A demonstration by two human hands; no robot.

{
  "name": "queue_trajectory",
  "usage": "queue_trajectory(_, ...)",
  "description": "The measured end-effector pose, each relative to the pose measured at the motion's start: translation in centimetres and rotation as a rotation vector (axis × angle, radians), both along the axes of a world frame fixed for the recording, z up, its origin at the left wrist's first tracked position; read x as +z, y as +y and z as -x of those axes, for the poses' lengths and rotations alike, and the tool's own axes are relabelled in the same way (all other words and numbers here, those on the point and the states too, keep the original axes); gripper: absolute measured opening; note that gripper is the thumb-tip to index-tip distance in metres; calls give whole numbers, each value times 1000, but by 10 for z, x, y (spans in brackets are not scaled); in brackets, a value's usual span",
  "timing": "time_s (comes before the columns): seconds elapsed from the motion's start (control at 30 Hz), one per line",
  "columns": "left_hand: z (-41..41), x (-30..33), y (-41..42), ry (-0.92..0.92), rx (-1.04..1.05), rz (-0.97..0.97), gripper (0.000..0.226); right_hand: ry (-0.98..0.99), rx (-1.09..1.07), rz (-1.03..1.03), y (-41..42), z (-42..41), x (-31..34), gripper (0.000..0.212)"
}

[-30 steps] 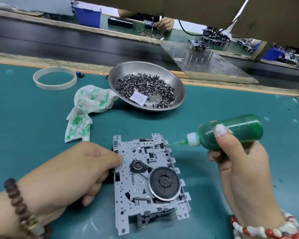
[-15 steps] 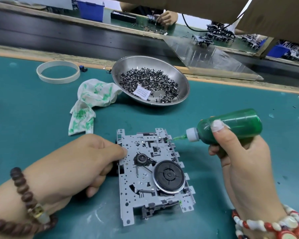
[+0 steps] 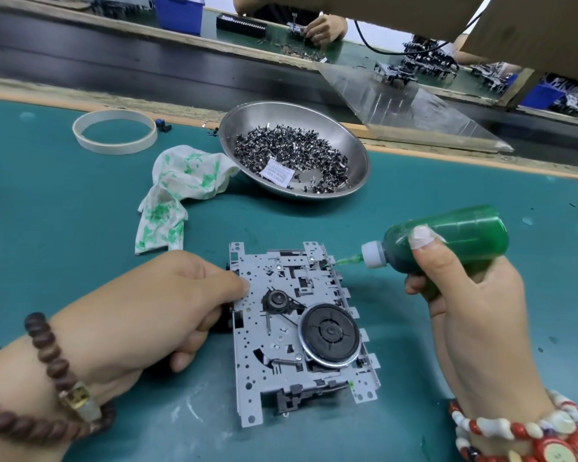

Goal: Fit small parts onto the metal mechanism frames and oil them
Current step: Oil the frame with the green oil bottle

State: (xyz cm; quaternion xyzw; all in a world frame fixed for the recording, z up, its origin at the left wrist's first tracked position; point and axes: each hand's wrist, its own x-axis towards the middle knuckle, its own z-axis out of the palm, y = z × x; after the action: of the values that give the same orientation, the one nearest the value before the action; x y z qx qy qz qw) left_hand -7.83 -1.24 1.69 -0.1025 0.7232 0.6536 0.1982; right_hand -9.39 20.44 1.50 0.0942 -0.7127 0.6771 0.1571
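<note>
head view, lower centre of the frame: one metal mechanism frame (image 3: 301, 331) lying flat on the teal counter (image 3: 64, 228), carrying one large black flywheel (image 3: 329, 335) toward its right side and one smaller black pulley (image 3: 277, 300) near its middle. left hand (image 3: 141, 315) at lower left, gripping the frame's left edge, thumb resting on the top plate, fingers (image 3: 187, 355) curled under the side. brown bead bracelet (image 3: 47, 378) on that wrist. right hand (image 3: 474, 315) at lower right, fingers wrapped round one green oil bottle (image 3: 447, 238), thumb pressed across its upper side. bottle held nearly level, white collar and thin green nozzle (image 3: 347, 260) pointing left, tip touching the frame's upper right corner. red and white bead bracelet (image 3: 521, 435) on the right wrist.

upper centre: one steel bowl (image 3: 354, 145) on the counter, holding a heap of small dark metal parts (image 3: 291, 151) too many to count, plus one white paper slip (image 3: 277, 171). just left of the bowl, touching its rim, one crumpled white cloth (image 3: 177, 191) stained green. upper left: one pale tape ring (image 3: 114, 131) lying flat, one small blue and black piece (image 3: 162, 125) beside it.

top of the frame: dark conveyor belt (image 3: 114, 65) running across, one clear plastic sheet (image 3: 414, 111) slanting over it, two blue bins (image 3: 177, 11), one at top left and one at far right. another person's hand (image 3: 324, 28) at a second counter beyond the belt.
</note>
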Motion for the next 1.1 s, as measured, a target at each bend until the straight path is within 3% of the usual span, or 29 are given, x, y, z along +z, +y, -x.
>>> queue_trajectory(0.23,0,1,1,0,4,-1,52,6,-2,9,1,0,-1,5)
queue_trajectory(0.43,0,2,2,1,10,-8,51,6,-11,21,1,0,-1,13)
queue_trajectory(0.6,0,3,2,-2,15,-9,53,-3,-14,29,2,1,0,3)
queue_trajectory(1.1,-1,2,2,-2,14,-7,53,-18,-30,40,2,1,-1,8)
